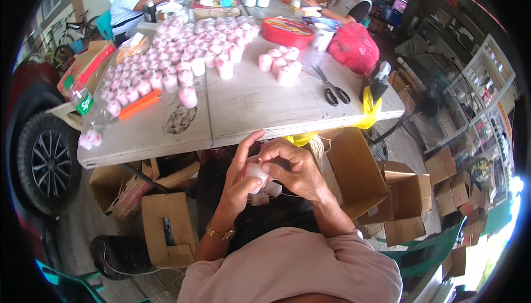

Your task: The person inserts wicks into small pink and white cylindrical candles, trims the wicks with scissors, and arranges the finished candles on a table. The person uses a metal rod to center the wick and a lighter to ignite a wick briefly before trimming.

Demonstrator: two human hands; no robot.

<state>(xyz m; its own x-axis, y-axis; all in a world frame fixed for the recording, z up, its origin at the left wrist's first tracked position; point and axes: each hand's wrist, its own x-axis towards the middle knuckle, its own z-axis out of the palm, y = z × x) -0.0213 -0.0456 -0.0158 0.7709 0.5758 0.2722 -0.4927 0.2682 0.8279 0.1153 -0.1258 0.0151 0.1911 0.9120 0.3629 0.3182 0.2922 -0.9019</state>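
Over my lap, below the table's front edge, my left hand (239,177) is closed around a small, pale pink, cup-shaped candle (256,173). The thumb and fingers of my right hand (297,169) pinch at its top, where a short tip, seemingly the wick, sticks up. Further small pale candles (272,189) lie on my lap just under my hands, partly hidden. On the table (243,106) stands a large, tight group of similar candles (188,48). A smaller cluster (283,65) sits to its right.
Black-handled scissors (334,94), a red tub (287,30), a red plastic bag (355,47) and an orange strip (139,104) lie on the table. A bottle (83,99) stands left. Open cardboard boxes (354,173) flank my legs. Two people (128,7) sit across the table.
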